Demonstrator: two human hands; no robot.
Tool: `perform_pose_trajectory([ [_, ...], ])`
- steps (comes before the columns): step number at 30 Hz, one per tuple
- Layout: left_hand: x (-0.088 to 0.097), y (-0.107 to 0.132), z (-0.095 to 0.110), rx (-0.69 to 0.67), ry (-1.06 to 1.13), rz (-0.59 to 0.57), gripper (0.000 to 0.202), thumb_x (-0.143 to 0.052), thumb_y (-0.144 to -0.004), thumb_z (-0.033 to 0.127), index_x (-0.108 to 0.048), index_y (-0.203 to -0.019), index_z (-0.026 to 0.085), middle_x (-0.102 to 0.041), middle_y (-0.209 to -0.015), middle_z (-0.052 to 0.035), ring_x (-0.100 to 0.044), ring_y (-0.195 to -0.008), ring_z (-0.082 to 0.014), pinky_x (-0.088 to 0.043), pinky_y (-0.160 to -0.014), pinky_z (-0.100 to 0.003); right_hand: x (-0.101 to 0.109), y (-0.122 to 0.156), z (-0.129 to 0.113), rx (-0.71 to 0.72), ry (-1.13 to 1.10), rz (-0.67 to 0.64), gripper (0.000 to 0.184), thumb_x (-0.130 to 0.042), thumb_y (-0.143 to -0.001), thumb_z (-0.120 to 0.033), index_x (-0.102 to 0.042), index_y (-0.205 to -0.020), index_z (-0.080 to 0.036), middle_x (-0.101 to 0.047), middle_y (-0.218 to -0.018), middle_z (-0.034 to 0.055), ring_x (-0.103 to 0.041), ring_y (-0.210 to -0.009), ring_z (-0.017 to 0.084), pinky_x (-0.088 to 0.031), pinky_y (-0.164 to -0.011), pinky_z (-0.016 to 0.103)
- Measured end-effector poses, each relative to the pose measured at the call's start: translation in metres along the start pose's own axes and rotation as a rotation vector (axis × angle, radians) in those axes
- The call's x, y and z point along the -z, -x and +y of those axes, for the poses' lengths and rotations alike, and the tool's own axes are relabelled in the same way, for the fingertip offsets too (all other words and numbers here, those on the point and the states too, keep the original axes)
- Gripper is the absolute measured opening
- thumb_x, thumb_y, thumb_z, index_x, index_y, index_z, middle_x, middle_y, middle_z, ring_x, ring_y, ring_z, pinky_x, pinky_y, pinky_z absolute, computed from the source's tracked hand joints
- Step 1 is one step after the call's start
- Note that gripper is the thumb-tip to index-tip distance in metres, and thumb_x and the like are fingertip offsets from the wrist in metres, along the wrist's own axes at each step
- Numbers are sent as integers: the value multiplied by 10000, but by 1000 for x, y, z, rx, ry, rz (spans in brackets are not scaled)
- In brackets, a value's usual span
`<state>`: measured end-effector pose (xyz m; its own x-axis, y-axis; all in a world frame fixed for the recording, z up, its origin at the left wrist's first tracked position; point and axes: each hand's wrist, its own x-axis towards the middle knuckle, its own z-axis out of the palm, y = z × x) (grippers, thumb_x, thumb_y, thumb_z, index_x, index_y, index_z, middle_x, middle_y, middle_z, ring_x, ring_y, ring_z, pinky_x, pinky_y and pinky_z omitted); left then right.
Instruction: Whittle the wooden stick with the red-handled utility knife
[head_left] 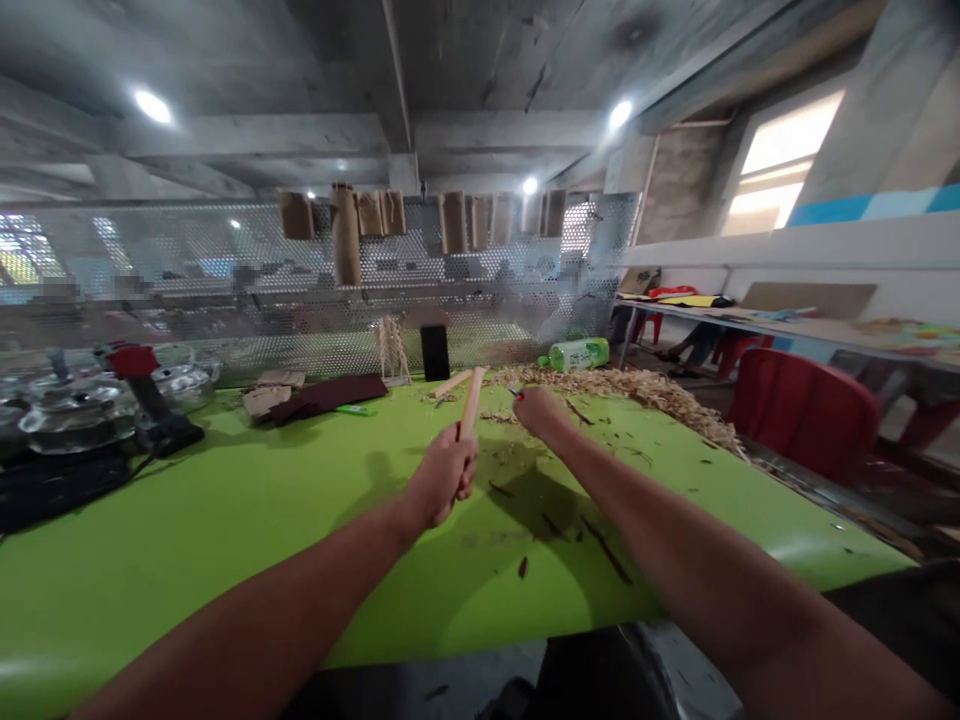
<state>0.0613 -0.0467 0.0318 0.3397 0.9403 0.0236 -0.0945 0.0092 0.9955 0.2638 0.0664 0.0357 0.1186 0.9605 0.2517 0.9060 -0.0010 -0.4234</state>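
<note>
The wooden stick (470,408), tilted above the green tabletop (247,510), should be light and stiff; its lower end, where the left hand (445,474) is wrapped around it, seems the safe hold. The right hand (543,414) grips a small tool (518,395), probably sharp.

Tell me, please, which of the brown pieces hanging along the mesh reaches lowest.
The long, narrow piece, second from the left; its bottom end hangs clearly below the others.

Head view: from above the table's (225,510) near side, looking forward and down
Hands (444,472): fairly near, over the table
Mesh (315,335): faced head-on, behind the table, farther off
</note>
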Motion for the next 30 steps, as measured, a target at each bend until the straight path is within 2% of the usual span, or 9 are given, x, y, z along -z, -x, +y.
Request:
perform_pose_trajectory([
  [2,7,-9,-2,-21,49,30,170,-505,-857,247,-460,-1012,193,-371,-558,100,-265,-397,-57,-236,-353,-166,-8,13,-19,66,46,2,305,-473,-870,-237,-737,-983,-138,-732,-941,181,-692,-866,263,-471,-707,301],
  [5,10,-16,-2,-50,78,53,194,-529,-803,220,-447,-978,211,-357,-551,108,-285,-386,-53,-223,-350,-158,-13,35,-40,205,146,-27,310,-454,-886,-268,-737,-954,-162,-743,-921,142,-687,-837,212,-450,-699,250],
  [10,9,-18,0,-47,123,94,230,-548,-732,186,-412,-914,223,-354,-550,110,-320,-379,-49,-231,-366,-157,-10,58,-58,302,291,-111,330,-424,-892,-241,-740,-969,-185,-749,-917,134,-696,-817,209,-464,-693,253],
  [17,10,-22,0,-57,116,116,222,-517,-715,165,-384,-882,224,-366,-560,104,-331,-372,-52,-220,-353,-163,-7,64,-62,330,374,-112,342,-418,-922,-254,-735,-1029,-183,-743,-922,151,-707,-871,219,-492,-741,260],
  [22,4,-19,1,-58,30,153,159,-488,-778,162,-393,-892,219,-332,-533,113,-277,-367,-49,-171,-347,-161,-3,63,-60,336,381,-59,349,-411,-940,-286,-725,-1027,-163,-739,-919,160,-706,-860,225,-497,-734,273],
  [30,-3,-9,10,-17,16,146,111,-454,-862,168,-422,-962,202,-351,-562,103,-285,-396,-53,-209,-368,-164,-4,61,-57,356,387,-9,348,-406,-943,-284,-726,-1023,-174,-738,-903,152,-706,-839,224,-491,-719,279],
])
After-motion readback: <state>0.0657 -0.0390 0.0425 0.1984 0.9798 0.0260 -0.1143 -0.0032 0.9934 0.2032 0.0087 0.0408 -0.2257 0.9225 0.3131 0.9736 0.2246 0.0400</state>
